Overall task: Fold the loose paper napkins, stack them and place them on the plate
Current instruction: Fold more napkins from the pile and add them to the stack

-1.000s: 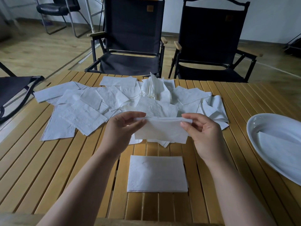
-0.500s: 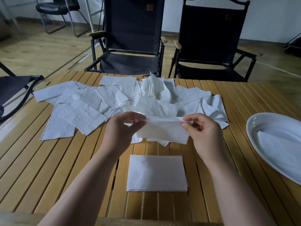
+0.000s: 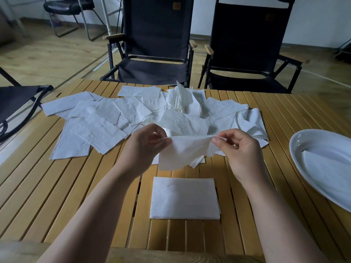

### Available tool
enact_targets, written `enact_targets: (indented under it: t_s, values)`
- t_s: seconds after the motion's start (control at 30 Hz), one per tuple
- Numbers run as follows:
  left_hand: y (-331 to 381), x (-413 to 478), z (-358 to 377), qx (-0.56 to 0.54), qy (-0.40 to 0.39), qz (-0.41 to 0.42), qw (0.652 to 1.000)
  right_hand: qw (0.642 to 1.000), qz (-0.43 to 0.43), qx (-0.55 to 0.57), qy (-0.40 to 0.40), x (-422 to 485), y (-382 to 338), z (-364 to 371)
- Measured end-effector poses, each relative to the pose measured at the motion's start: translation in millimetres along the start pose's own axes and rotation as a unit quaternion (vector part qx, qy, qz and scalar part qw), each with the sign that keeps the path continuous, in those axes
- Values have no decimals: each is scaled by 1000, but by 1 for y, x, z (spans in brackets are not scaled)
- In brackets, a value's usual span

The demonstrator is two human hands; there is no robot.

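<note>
Left hand (image 3: 144, 147): pinches the left top corner of a napkin (image 3: 185, 152)
Right hand (image 3: 241, 150): pinches its right top corner
Napkin: held above the table (image 3: 57, 186) middle
Folded stack (image 3: 184, 198): near edge
Loose napkins (image 3: 106, 120): far side
Plate (image 3: 296, 149): right edge

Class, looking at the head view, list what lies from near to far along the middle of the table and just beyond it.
stack of folded napkins → held napkin → pile of loose napkins → black folding chair
</note>
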State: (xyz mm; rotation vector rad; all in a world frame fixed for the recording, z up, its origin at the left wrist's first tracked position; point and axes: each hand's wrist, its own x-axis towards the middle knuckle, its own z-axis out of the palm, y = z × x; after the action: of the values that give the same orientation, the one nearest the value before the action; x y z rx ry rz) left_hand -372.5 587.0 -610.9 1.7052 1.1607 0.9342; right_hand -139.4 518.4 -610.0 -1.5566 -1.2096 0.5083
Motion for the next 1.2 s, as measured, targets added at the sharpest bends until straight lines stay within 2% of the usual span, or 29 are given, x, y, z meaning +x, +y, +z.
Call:
enact_targets:
  t_s: [0.17, 0.4, 0.5, 0.63, 0.8, 0.93, 1.1, 1.2]
  values:
    - [-1, -2, -8, -30, -13, -26, 999, 999, 18, 32, -22, -1, -2, -3]
    - [-2, -4, -9, 2, -28, -43, 999, 997, 48, -7, -57, -1, 8, -6]
    - [-1, -4, -7, -22, -29, -66, 997, 991, 96, 32, -88, -1, 7, -6]
    - [1, -5, -7, -32, -41, -91, 994, 989, 106, 40, -97, -2, 5, -5]
    - [5, -8, -14, -31, -98, -121, 987, 985, 132, 36, -105, -2, 3, -9]
    - [5, -13, -25, 23, -172, -171, 970, 965, 197, 28, -173, -3, 3, -13]
    - [1, -17, -23, 93, -214, -217, 948, 932, 226, -94, -269, -7, 8, -14]
    - [-3, -16, -17, 134, -235, -227, 935, 917, 209, -185, -284, -10, 13, -10]
